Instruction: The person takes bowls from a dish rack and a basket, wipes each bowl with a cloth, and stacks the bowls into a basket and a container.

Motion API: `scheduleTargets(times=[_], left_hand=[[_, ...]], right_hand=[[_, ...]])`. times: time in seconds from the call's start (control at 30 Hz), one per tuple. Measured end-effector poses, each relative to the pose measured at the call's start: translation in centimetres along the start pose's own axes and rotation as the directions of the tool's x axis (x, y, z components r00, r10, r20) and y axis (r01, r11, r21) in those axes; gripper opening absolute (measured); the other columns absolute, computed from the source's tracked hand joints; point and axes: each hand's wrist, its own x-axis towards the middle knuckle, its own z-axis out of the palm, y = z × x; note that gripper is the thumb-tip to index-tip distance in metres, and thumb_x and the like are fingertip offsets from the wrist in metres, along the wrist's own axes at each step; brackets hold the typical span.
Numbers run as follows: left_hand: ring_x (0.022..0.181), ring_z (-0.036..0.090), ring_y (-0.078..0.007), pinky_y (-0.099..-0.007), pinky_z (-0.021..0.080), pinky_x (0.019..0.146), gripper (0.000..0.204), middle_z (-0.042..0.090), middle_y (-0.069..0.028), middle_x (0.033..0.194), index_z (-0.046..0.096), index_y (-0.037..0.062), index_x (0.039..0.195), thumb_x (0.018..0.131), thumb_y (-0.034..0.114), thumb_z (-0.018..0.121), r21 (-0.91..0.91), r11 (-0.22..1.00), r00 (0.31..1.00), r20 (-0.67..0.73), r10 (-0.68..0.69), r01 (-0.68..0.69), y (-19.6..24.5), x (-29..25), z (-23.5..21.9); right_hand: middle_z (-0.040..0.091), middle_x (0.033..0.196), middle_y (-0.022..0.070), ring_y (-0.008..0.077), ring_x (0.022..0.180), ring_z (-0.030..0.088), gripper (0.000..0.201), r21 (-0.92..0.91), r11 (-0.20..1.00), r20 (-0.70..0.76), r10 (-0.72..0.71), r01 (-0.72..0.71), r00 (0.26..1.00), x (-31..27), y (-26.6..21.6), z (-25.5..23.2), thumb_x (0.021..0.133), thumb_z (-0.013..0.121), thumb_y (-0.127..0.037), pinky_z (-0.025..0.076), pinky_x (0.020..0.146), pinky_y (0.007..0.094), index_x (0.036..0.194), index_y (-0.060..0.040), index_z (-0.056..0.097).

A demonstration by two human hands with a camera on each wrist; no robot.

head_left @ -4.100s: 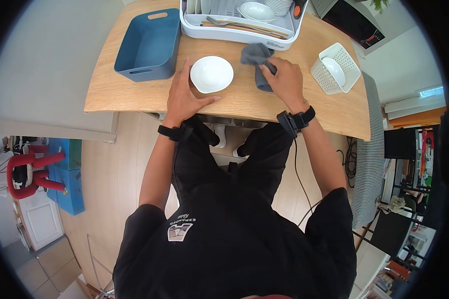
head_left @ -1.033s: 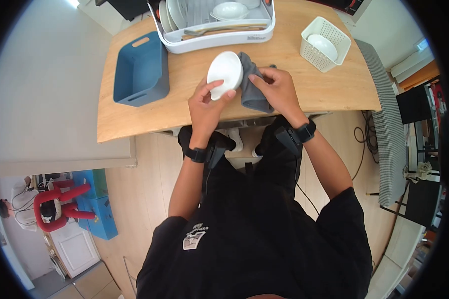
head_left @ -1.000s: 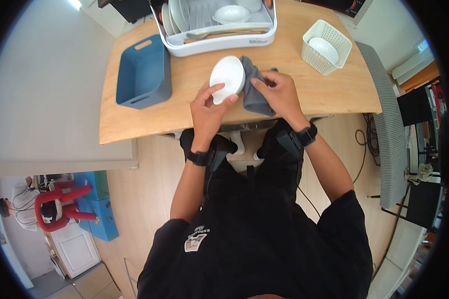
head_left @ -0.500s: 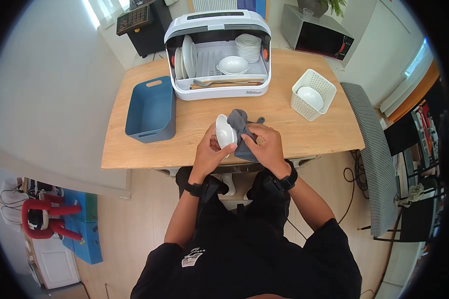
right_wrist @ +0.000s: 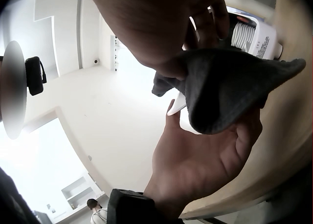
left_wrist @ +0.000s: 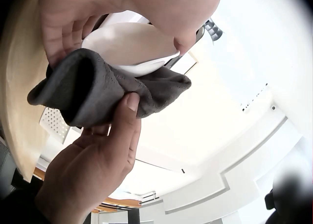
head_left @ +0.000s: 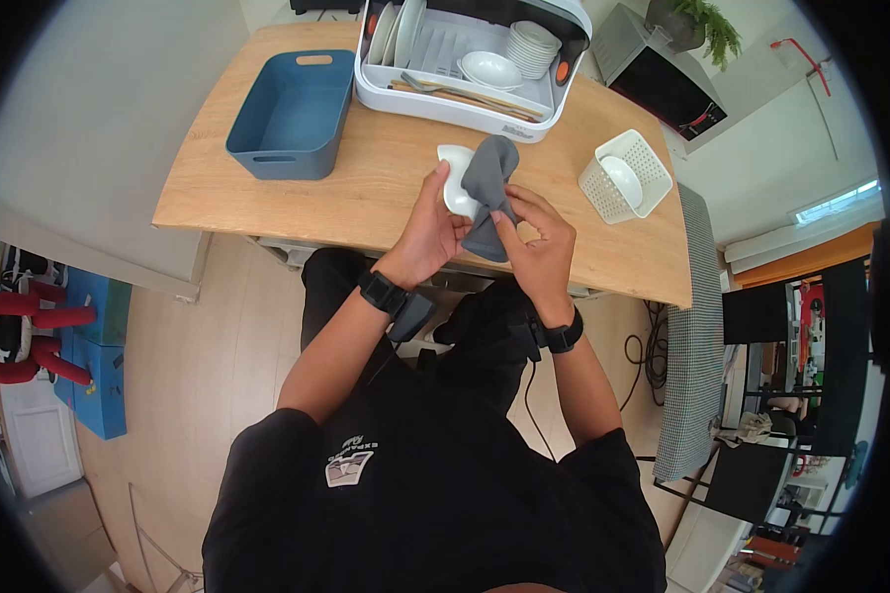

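A small white bowl (head_left: 456, 181) is held tilted on its side above the table's front half. My left hand (head_left: 427, 229) grips it by the rim, thumb at one end and fingers round the far side. A dark grey cloth (head_left: 489, 188) is pinched between thumb and fingers of my right hand (head_left: 539, 244) and lies against the bowl, covering part of it. In the left wrist view, the bowl (left_wrist: 128, 44) shows its inside, with the folded cloth (left_wrist: 105, 89) along its lower edge. The cloth (right_wrist: 220, 82) hides most of the bowl in the right wrist view.
A blue bin (head_left: 292, 119) stands at the table's left. Behind is a white dish rack (head_left: 445, 109) with plates, bowls, chopsticks and a fork. To the right, a perforated white basket (head_left: 627, 178) holds a white bowl (head_left: 620, 180). A microwave (head_left: 663, 79) stands beyond the table.
The bowl, earlier standing on the table, was lifted by my left hand. It has since turned further on its side. My right hand brought the cloth over against it.
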Motion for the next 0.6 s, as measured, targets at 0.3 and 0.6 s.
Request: scheduleTargets(times=[0.3,0.6], left_hand=[[0.080,0.065,-0.0153,-0.0299,0.054,0.076,0.070,0.068,-0.0087,0.098,0.059,0.0063,0.127,0.096,0.068,0.047,0.234,0.966,0.993,0.058,0.101,-0.112,2.0,-1.5,-1.3],[0.107,0.065,-0.0211,-0.0324,0.054,0.090,0.066,0.064,-0.0162,0.125,0.053,-0.0071,0.136,0.088,0.030,0.077,0.586,0.761,0.960,0.128,0.250,-0.276,3.6,-3.3,-3.0]], right_hand=[[0.074,0.089,0.0044,0.0061,0.076,0.064,0.023,0.427,0.755,0.235,0.439,-0.498,0.867,0.3,2.6,-0.5,0.096,0.071,-0.016,0.051,0.067,0.0230,0.108,0.0030,0.074],[0.073,0.089,0.0031,0.0058,0.074,0.064,0.026,0.511,0.733,0.235,0.383,-0.449,0.893,1.3,2.2,-1.1,0.097,0.071,-0.017,0.051,0.066,0.0210,0.110,0.0049,0.072]])
